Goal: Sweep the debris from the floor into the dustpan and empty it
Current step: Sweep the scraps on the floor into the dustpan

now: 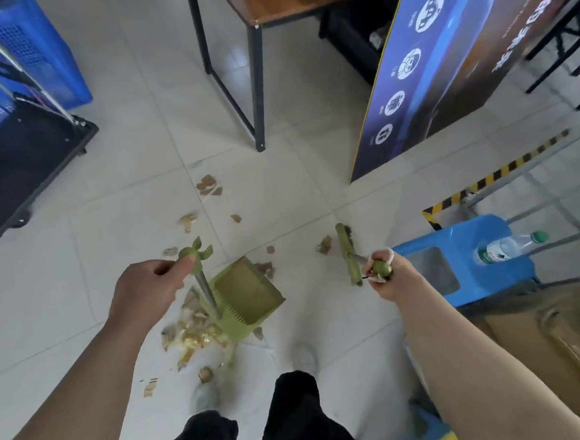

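My left hand (149, 288) grips the top of the upright handle of a green dustpan (249, 296), which rests on the white tiled floor with its mouth facing away from me. My right hand (383, 275) grips the green end of a broom handle; the green broom head (347, 253) touches the floor to the right of the dustpan. Brown cardboard scraps (207, 186) lie scattered ahead. A denser pile of scraps and yellowish wrapping (195, 336) lies just behind and left of the dustpan, near my feet.
A wooden table with black metal legs (255, 84) stands ahead. A blue printed board (443, 71) leans at the right. A blue plastic stool (466, 259) with a water bottle (510, 247) is close right. A black trolley (21, 170) and blue crates (29, 49) are at left.
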